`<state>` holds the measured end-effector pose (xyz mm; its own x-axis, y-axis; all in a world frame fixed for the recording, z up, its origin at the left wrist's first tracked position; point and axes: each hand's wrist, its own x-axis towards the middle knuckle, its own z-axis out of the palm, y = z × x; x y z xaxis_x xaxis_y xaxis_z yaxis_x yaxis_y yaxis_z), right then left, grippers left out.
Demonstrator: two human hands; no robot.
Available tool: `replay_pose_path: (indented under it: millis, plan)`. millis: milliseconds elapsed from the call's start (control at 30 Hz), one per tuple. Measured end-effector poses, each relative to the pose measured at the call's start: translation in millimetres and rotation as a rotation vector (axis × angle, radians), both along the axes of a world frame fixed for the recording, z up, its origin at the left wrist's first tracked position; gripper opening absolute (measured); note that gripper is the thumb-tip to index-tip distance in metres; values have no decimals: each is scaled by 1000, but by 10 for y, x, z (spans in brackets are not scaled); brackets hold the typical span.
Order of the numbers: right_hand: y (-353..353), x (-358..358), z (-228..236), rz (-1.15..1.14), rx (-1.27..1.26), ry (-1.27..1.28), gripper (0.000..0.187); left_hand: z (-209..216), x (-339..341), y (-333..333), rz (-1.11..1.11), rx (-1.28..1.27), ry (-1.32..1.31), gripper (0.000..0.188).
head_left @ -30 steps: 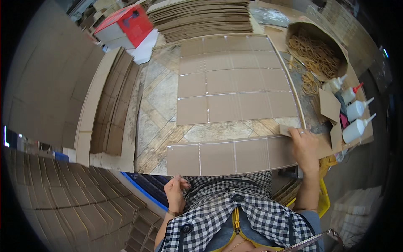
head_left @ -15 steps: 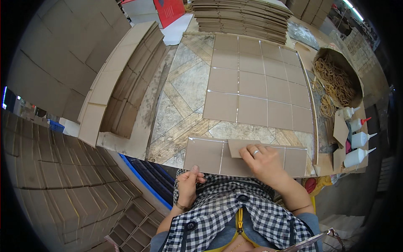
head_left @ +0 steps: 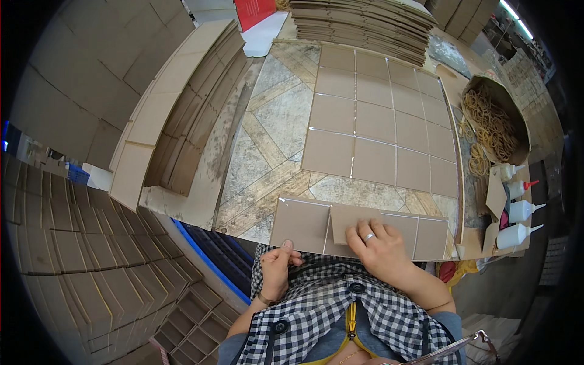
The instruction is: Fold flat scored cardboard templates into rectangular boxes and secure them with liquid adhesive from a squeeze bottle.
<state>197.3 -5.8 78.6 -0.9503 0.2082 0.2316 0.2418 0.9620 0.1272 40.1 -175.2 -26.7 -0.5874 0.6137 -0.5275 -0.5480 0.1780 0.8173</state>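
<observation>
My right hand (head_left: 380, 246) rests on a small brown cardboard piece (head_left: 345, 220), its bent fingers gripping the piece against a long cardboard strip (head_left: 298, 228). The strip lies along the near table edge, crossed by pale, shiny lines. At the strip's near left edge is my left hand (head_left: 278, 267), thumb up and fingers curled in; whatever they may hold is hidden. Beyond the strip lies a large cardboard sheet (head_left: 374, 149), divided into a grid by similar shiny lines.
Cardboard stacks stand at the table's left (head_left: 182, 121) and far end (head_left: 359, 27). On the right are a container of tan rubber bands (head_left: 496, 118) and several white glue bottles (head_left: 514, 236). Cardboard partitions (head_left: 79, 261) are piled at lower left.
My right hand has brought the small cardboard piece slightly nearer to me, and more of it shows over the strip. My left hand stays near the strip's edge. The view has shifted a little.
</observation>
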Motion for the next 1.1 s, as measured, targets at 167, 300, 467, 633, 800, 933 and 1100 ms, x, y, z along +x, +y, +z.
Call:
replay_pose_path:
  millis: [167, 300, 467, 633, 800, 933, 1100]
  plan:
    - [-1, -24, -43, -20, -39, 27, 30, -16, 6, -2, 18, 6, -6, 38]
    - [-30, -70, 6, -95, -92, 0, 30, -20, -1, 2, 9, -1, -7, 38]
    - [-85, -88, -17, -21, 45, -7, 30, -3, 4, -8, 21, 19, -40, 38]
    - [-25, -49, -84, -37, -58, 48, 26, 7, 4, 4, 12, -1, -48, 38]
    - [367, -225, 184, -107, -322, -20, 21, 59, 12, 1, 11, -13, -59, 38]
    - [461, -234, 188, -73, -378, -28, 19, 58, 6, 25, 6, 0, 0, 40]
    - [395, -148, 211, -30, -376, -104, 19, 71, 21, -77, -4, 5, -179, 39]
